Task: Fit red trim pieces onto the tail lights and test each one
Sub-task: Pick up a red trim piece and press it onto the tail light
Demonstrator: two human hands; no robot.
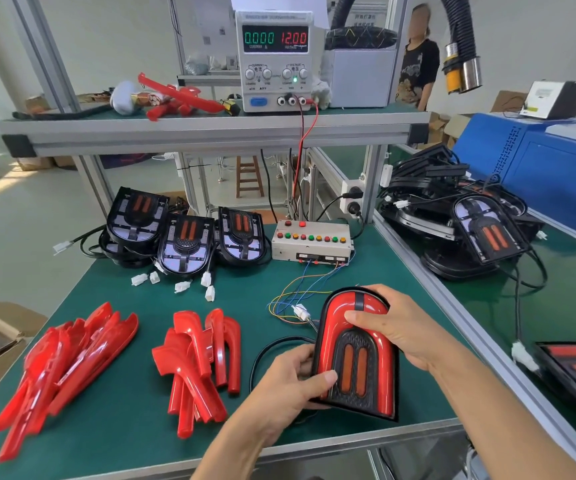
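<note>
A tail light with red trim on both sides and over its arch lies tilted at the front of the green bench. My left hand grips its lower left edge, thumb on the face. My right hand holds its upper right, thumb pressing the red trim near the top. Two heaps of loose red trim pieces lie to the left. Three untrimmed tail lights stand at the back left. The light's cable runs toward a white connector.
A test box with coloured buttons sits behind the light, its thin wires trailing forward. A power supply on the shelf reads 0.000 and 12.00. More tail lights are piled on the right bench. A person stands at the back.
</note>
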